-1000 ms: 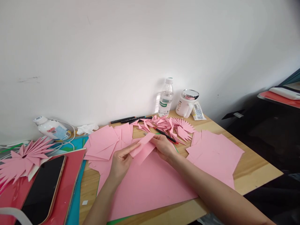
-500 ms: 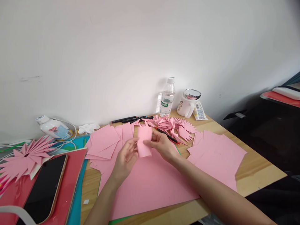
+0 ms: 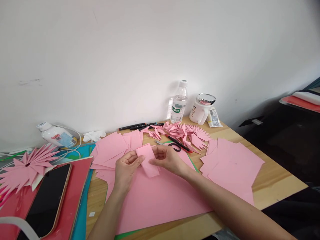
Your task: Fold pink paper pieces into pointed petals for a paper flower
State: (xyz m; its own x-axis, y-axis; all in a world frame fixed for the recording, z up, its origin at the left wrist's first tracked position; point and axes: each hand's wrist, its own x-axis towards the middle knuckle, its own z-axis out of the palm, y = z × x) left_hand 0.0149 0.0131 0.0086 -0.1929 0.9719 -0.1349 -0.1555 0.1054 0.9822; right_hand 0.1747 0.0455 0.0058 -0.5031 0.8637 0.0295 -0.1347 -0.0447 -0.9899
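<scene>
Pinching a folded pink strip [image 3: 147,160] in both hands, left hand [image 3: 128,166] on one side and right hand [image 3: 168,160] on the other, thumbs in front. Held over the far part of a large pink sheet [image 3: 160,200], with scissors [image 3: 175,147] just beyond the right hand. Lying to either side, left pile [image 3: 110,150] and right pile [image 3: 235,166] of loose pink paper. Standing upright near the far edge of the wooden counter [image 3: 272,186], a capped clear bottle [image 3: 177,110] with clear liquid inside; just beside it, a white mug [image 3: 198,113] under a mirrored lid [image 3: 206,98], contents hidden. Leaning over toward the far left corner, a capped white bottle [image 3: 58,135], contents impossible to tell.
</scene>
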